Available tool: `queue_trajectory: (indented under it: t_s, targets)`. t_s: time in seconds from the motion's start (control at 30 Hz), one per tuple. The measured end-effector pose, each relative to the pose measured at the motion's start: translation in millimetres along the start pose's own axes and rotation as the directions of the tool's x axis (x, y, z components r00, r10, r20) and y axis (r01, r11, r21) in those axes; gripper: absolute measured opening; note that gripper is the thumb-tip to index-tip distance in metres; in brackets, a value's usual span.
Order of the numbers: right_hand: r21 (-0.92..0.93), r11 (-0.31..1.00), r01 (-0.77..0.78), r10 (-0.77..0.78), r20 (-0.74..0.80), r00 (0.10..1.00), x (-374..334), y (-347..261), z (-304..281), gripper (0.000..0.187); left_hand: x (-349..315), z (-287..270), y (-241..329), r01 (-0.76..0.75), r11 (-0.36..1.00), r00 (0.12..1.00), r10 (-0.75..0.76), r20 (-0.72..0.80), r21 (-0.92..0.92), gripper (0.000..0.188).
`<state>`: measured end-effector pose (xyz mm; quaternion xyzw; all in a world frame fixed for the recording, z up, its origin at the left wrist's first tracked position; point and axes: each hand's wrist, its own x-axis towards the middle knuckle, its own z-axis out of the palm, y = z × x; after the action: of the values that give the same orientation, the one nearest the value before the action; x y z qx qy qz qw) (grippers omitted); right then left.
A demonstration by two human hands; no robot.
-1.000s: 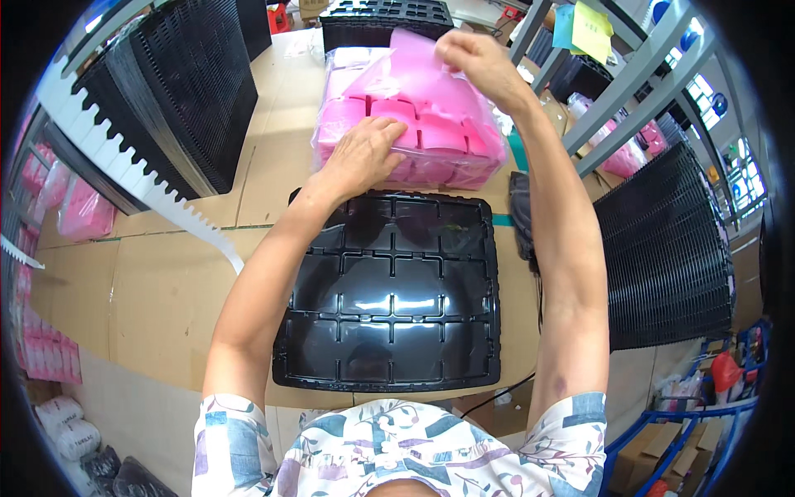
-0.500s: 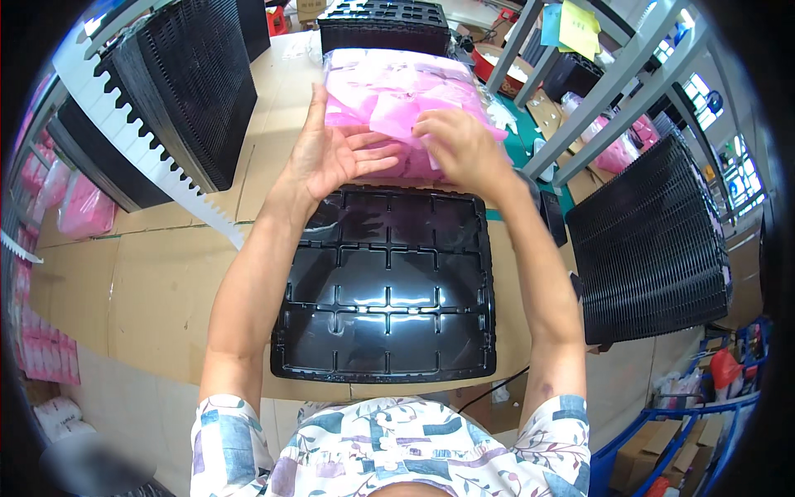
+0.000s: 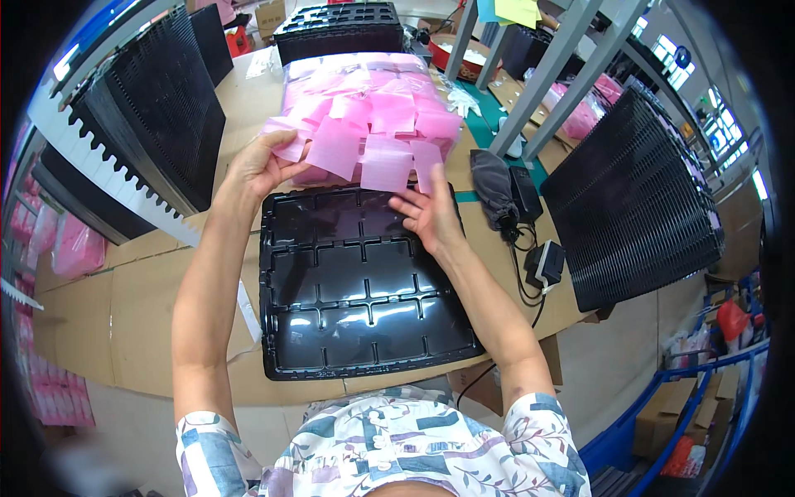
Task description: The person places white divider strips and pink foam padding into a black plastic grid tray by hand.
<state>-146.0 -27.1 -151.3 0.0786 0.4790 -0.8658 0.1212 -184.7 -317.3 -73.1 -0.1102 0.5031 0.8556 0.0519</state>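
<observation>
a fanned bunch of thin pink plastic bags is held up over the far edge of the black compartment tray, pinched at its left end by the left hand, while the right hand is spread open just below its right end, fingers barely touching the lowest sheets. the sheets look slick, limp, translucent and only loosely overlapped, so with one end unsupported some could likely slide out and scatter across the tray or the cardboard-covered tabletop. behind them a clear-wrapped pack of the same pink bags is seen, with stacks of black trays to the left.
</observation>
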Motion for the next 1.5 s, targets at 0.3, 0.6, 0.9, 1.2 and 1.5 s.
queue_trajectory:
  t_s: [0.3,0.6,0.9,1.2,1.5]
  targets:
    - [0.143,0.825,0.547,-0.558,0.054,0.828,-4.0,-59.1,-12.8,0.01,-55.7,13.7,-7.0,-0.278,0.954,0.955,0.288,0.077,-0.114,0.035]
    - [-0.586,0.796,0.148,-0.207,-0.033,0.978,-93.2,-22.9,-55.3,0.028,-148.9,-51.1,-103.8,-0.046,0.873,0.986,0.116,-0.117,0.485,0.037]
    - [-0.681,0.727,0.091,-0.072,0.056,0.996,-109.5,-8.5,-85.9,0.013,-196.2,-55.9,-128.0,-0.166,0.587,0.945,0.324,-0.042,0.792,0.037]
    - [-0.71,0.703,0.036,-0.122,-0.07,0.99,-146.0,-10.5,-69.2,0.04,-219.8,-56.3,-133.4,-0.093,0.601,0.94,0.315,-0.129,0.793,0.015]
    - [-0.879,0.475,0.035,-0.272,-0.109,0.956,-150.6,-0.8,-87.9,0.021,-234.9,-63.7,-130.2,-0.009,0.651,0.969,0.193,-0.155,0.759,0.012]
